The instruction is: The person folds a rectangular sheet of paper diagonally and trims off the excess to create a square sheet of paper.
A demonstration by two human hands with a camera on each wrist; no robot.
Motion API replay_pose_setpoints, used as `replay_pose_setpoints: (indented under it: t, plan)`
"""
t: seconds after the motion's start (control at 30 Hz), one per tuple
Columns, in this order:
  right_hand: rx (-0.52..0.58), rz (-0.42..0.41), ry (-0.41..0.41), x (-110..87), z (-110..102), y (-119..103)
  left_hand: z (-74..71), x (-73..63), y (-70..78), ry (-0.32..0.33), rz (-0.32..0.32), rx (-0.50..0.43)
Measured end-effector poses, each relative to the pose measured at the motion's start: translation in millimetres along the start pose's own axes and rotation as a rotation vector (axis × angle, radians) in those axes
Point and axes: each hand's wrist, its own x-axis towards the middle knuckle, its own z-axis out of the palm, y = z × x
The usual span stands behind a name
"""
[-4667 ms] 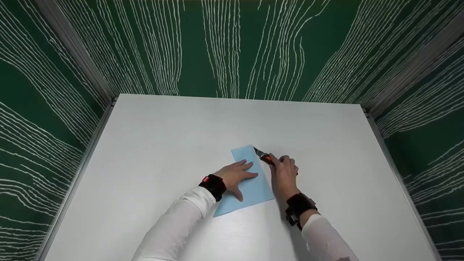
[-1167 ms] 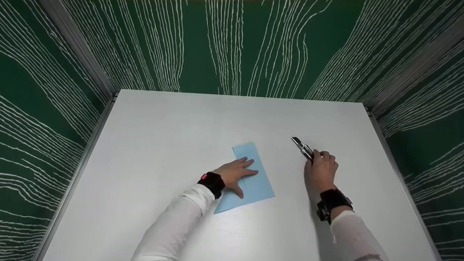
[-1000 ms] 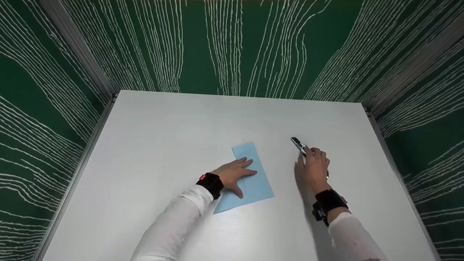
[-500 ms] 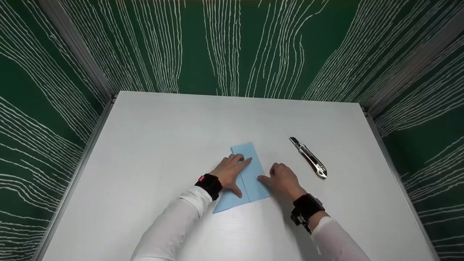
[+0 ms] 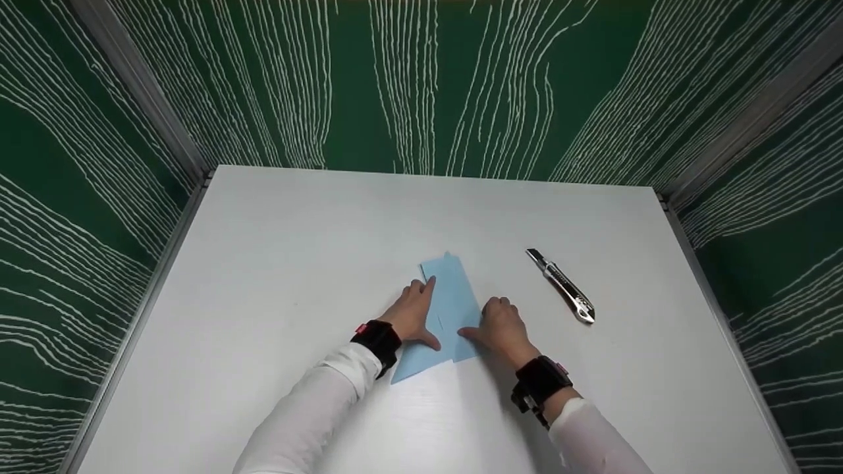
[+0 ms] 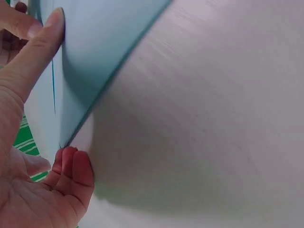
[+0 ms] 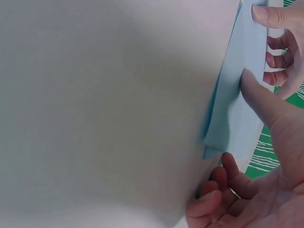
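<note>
Light blue paper [image 5: 454, 296] lies at the table's middle, with a cut line down its face and a small step in its lower edge. My left hand [image 5: 411, 315] holds its left side, the thumb [image 6: 40, 52] on top and curled fingers at the edge in the left wrist view. On the right side, my right hand [image 5: 502, 329] pinches the paper, its thumb [image 7: 261, 97] pressing the face and its other fingers bent at the edge. A utility knife [image 5: 563, 286], blade tip pointing away, rests on the table to the right of that hand.
The white tabletop [image 5: 296, 230] is bounded by grey metal rails at both sides. Green walls [image 5: 355, 85] with wavy white lines rise at the back and the sides. Black straps with small devices sit on both wrists.
My right hand has put the knife down on the right and come back to the paper. The paper's right part has shifted, and a small tip shows at its top. The left hand's spread fingers have drawn in.
</note>
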Motion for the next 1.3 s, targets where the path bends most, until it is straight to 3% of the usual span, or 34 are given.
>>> replay_pose_setpoints:
  t: [0.13,0.27,0.4,0.73,1.03,1.3]
  plan:
    - [0.089,0.016,0.022,2.5,-1,5,-1.2,0.7,0.4,0.009,-0.037,-0.069]
    - [0.127,0.055,0.038,4.5,-4,9,-1.7,-0.1,0.8,0.073,-0.072,-0.129]
    - [0.141,0.039,0.096,5.4,-7,11,-1.7,-1.5,2.2,0.116,-0.09,-0.133]
    - [0.347,0.095,0.047,8.1,-9,14,-3.2,-5.1,4.9,0.07,-0.118,-0.206]
    - [0.318,0.011,0.069,9.3,-23,34,-3.7,-7.2,-7.4,0.095,-0.088,-0.189]
    - [0.289,0.018,0.105,9.9,-45,59,-7.1,-10.6,-21.9,0.127,-0.085,-0.187]
